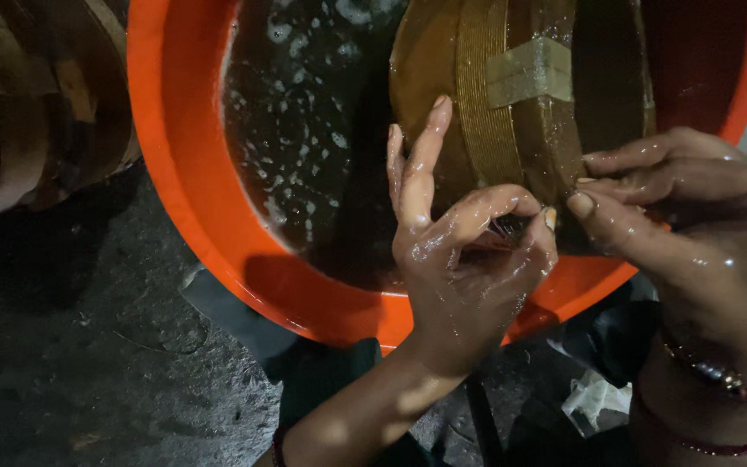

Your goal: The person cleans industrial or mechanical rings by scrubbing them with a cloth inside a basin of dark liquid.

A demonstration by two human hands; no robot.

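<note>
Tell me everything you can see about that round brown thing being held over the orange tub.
The round brown object looks like a wet, golden-brown stack of ribbed disc-like layers standing on edge, crossed by a paler strap or tape patch. It sits partly in the foamy dark water of the orange tub. The left hand and right hand pinch its lower edge.

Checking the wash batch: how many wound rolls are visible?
2, perhaps more hidden. One wet golden roll stands in the orange tub, touched by left hand and right hand. Another roll sits outside, upper left.
</note>
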